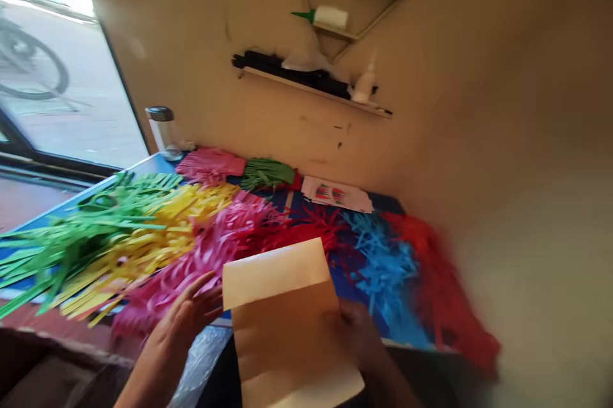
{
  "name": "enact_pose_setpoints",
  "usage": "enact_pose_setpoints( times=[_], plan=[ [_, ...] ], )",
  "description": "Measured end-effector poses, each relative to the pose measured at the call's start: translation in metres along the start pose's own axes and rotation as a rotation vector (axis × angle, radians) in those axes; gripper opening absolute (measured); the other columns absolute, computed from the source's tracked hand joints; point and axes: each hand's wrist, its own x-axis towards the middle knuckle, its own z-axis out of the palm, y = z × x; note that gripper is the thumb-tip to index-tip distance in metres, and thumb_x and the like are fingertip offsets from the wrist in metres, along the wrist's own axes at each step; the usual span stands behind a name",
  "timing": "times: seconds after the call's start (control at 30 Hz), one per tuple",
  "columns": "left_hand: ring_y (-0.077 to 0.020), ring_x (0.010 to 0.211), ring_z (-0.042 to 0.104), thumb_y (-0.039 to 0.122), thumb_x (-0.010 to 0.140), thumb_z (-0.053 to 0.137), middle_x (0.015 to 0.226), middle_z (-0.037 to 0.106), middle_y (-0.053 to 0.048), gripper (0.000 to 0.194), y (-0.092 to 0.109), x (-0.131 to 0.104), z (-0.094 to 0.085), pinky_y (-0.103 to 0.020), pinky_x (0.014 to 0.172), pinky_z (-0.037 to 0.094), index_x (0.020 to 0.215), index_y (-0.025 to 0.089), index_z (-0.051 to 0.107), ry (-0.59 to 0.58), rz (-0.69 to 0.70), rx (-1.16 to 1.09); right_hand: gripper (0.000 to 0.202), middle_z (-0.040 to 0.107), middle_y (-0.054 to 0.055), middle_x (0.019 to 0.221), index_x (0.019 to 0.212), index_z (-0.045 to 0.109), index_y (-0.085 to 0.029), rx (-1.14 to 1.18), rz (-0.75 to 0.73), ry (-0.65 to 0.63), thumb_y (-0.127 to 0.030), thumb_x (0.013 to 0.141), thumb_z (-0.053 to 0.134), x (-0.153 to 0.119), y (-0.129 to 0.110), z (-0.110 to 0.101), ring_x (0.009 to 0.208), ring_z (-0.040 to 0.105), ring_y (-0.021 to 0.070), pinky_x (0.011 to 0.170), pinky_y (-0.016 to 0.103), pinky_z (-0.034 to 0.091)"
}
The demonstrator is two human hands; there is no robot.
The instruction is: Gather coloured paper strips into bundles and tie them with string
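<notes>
A tan paper sheet or envelope (287, 331) with a folded, lighter top band is held up in front of the blue table. My right hand (357, 331) grips its right edge, the fingers partly hidden and blurred. On the left side, my left hand (194, 306) is spread, its fingertips near the paper's left edge. Behind lie piles of cut paper strips: green (90, 223), yellow (163, 229), pink (191, 255), red (306, 226) and blue (385, 261), with more red strips (445, 293) at the right.
Printed cards (338, 195) lie by the wall, beside green (268, 173) and pink bundles (211, 164). A clear bottle (164, 133) stands at the back left corner. Above, a wall shelf (316, 90) holds black items and a white bottle. A cardboard box (52, 370) is at the lower left.
</notes>
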Motion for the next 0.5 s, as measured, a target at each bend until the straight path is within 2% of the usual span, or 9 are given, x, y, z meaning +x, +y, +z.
enact_pose_setpoints(
  times=[0.07,0.17,0.23,0.3,0.4,0.5],
  plan=[
    [-0.0315,0.1,0.07,0.06,0.062,0.08,0.104,0.077,-0.009,0.067,0.001,0.011,0.042,-0.036,0.079,0.058,0.116,0.023,0.066,-0.125,-0.124,-0.096,0.048,0.06,0.002,0.062,0.067,0.068,-0.017,0.006,-0.012,0.006,-0.064,0.069,0.077,-0.01,0.004,-0.01,0.053,0.053,0.0133,0.048,0.023,0.039],
    [-0.0279,0.087,0.073,0.042,0.055,0.089,0.092,0.078,-0.008,0.056,0.001,0.018,0.077,-0.033,0.073,0.059,0.103,0.018,0.072,-0.193,-0.246,-0.085,0.048,0.063,0.003,0.067,0.079,0.072,-0.017,0.091,-0.102,0.006,-0.065,0.072,0.074,-0.021,0.002,-0.028,0.058,0.056,0.0152,0.058,0.026,0.045],
    [-0.0255,0.078,0.074,0.041,0.053,0.091,0.085,0.078,-0.006,0.054,-0.003,0.02,0.087,-0.031,0.067,0.059,0.099,0.017,0.073,-0.202,-0.279,-0.058,0.059,0.067,0.006,0.075,0.095,0.072,-0.019,0.166,-0.187,0.02,-0.073,0.072,0.068,-0.022,-0.007,-0.037,0.066,0.061,0.0187,0.067,0.03,0.048],
    [-0.0236,0.071,0.073,0.04,0.053,0.091,0.081,0.078,-0.005,0.053,-0.006,0.022,0.093,-0.03,0.063,0.059,0.098,0.018,0.074,-0.23,-0.321,-0.02,0.063,0.067,0.005,0.078,0.101,0.071,-0.021,0.165,-0.219,0.08,-0.076,0.07,0.067,-0.017,-0.021,-0.042,0.069,0.06,0.0196,0.068,0.03,0.047],
    [-0.0221,0.066,0.071,0.04,0.052,0.091,0.078,0.077,-0.004,0.05,-0.008,0.025,0.098,-0.029,0.06,0.058,0.095,0.018,0.075,-0.235,-0.33,0.016,0.046,0.055,0.0,0.063,0.077,0.067,-0.02,-0.017,-0.214,0.228,-0.066,0.074,0.07,-0.004,-0.043,-0.043,0.058,0.048,0.0141,0.058,0.025,0.038],
    [-0.0215,0.067,0.071,0.042,0.049,0.091,0.076,0.077,-0.004,0.049,-0.007,0.029,0.098,-0.027,0.059,0.057,0.088,0.018,0.076,-0.218,-0.324,0.013,0.044,0.037,-0.004,0.053,0.061,0.055,-0.019,-0.145,-0.211,0.256,-0.058,0.079,0.066,0.005,-0.057,-0.043,0.051,0.032,0.0102,0.051,0.024,0.025]
  ],
)
